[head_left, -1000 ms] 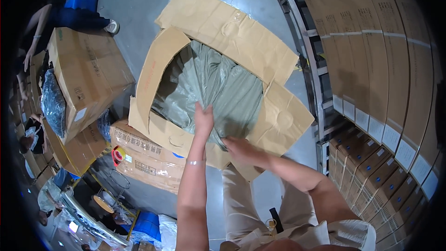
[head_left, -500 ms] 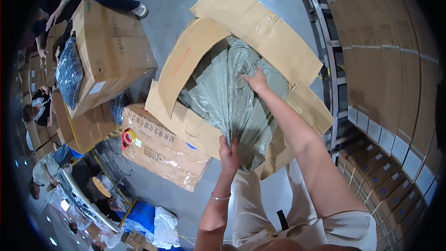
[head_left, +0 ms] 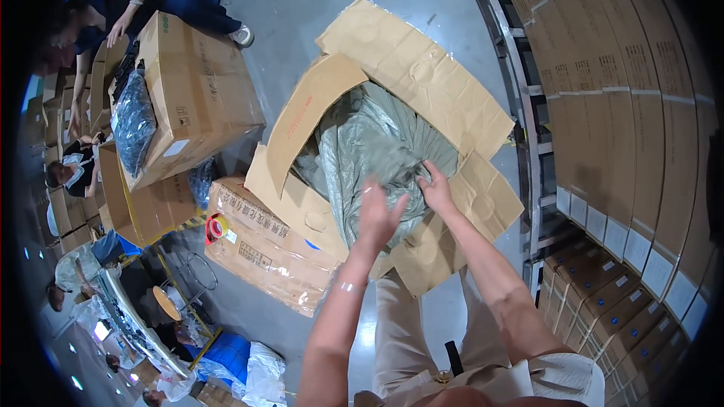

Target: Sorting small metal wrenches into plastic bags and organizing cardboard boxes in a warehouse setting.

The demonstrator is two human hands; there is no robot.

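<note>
Evidently the work is only partway along, judging by how things lie: the open carton (head_left: 308, 209) sits on the floor (head_left: 280, 38) just ahead of the person, and the grey-green plastic liner (head_left: 343, 152) is inside it, bunched in loose folds, with its near part rising toward the hands. What is done is the opening up: the far flap (head_left: 426, 68) and the right flap (head_left: 494, 200) lie folded outward, while the left flap (head_left: 317, 98) bends up along its side of the opening. What is undone is any settling of the liner, which is neither flat nor tied, and none of these flaps is shut. The left hand (head_left: 381, 215) is over the near part of the liner, blurred, its thumb and fingers spread apart; whether it touches the plastic I cannot tell. The right hand (head_left: 437, 187) is at a gathered fold on the right, thumb and forefinger close to the plastic, though whether they pinch it is too small to tell. Whatever lies under the liner is hidden. A roll of tape (head_left: 217, 227) rests on a taped carton (head_left: 264, 252) to the left, out of both hands.
</note>
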